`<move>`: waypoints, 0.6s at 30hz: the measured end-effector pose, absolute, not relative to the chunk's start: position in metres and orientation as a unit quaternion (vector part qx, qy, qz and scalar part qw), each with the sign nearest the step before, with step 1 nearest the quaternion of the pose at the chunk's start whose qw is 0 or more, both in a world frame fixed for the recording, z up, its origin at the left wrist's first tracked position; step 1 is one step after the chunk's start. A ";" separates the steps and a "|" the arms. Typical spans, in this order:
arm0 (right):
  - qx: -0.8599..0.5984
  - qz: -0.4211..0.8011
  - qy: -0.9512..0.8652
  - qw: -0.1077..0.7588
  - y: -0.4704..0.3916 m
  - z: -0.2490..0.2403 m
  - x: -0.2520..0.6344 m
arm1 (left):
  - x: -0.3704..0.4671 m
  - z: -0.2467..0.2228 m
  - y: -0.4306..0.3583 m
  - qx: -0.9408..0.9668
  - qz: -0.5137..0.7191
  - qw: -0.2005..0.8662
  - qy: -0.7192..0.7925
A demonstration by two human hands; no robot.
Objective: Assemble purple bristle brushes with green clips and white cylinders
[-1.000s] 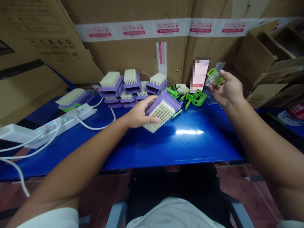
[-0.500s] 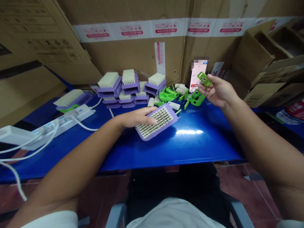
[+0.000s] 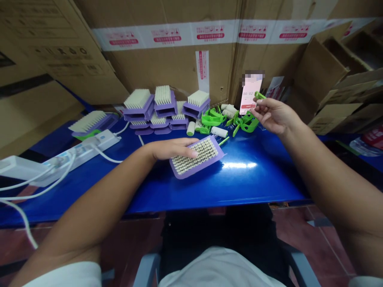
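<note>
Left hand (image 3: 172, 150) is clamped on a purple brush (image 3: 201, 156), thumb across the pale bristles, which face up; its other fingers are mostly hidden behind the brush. That brush is above the near part of the blue table (image 3: 245, 185). Right hand (image 3: 277, 116) pinches a small green piece (image 3: 259, 95) between thumb and fingers, in front of a propped phone (image 3: 250, 95); the piece is seen nearly edge-on, so its shape is hard to make out. Beyond the hands lie green clips (image 3: 213, 118) and white rollers (image 3: 219, 132), with stacked brushes (image 3: 165, 108) just beside them.
</note>
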State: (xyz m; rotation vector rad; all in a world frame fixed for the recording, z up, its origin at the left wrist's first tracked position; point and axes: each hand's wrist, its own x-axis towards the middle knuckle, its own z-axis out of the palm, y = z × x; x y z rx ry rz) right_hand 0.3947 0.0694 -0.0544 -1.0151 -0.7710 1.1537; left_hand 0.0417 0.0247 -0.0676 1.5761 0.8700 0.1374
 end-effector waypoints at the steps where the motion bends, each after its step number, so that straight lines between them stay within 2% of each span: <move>1: -0.445 0.516 -0.338 0.649 0.068 -0.054 0.393 | 0.042 -0.067 0.024 0.686 0.059 0.618 0.378; 18: -0.429 0.490 -0.390 0.651 0.052 -0.043 0.382 | 0.044 -0.068 0.025 0.689 0.086 0.621 0.364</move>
